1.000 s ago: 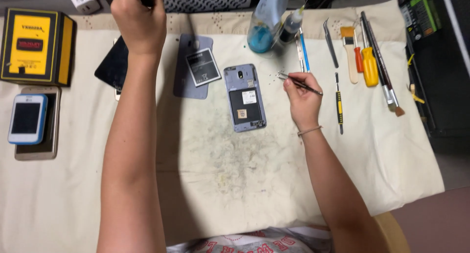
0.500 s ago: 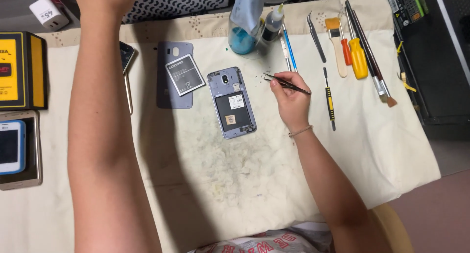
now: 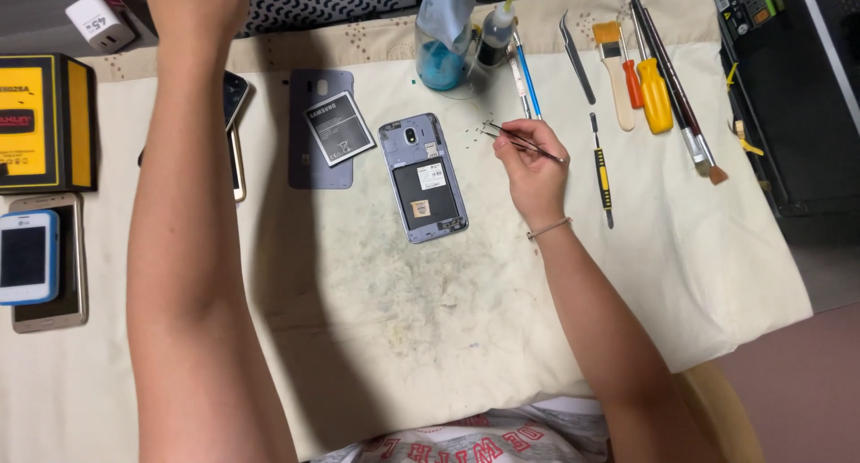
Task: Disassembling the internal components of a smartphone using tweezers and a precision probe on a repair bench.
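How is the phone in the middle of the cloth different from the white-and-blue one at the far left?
The middle phone lies face down with its back cover off, showing a dark, empty battery bay; the white-and-blue phone lies screen up and looks whole. The middle phone rests directly on the cloth, while the white-and-blue one sits on top of another phone. Both lie flat, lengthwise away from the person.

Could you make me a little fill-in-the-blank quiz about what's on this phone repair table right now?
1. The right hand holds thin metal ____.
2. The opened phone lies with its ____ cover removed.
3. The battery rests on the ____ cover.
4. The screwdriver beside the brush has a ____ handle.

Missing words: tweezers; back; back; yellow
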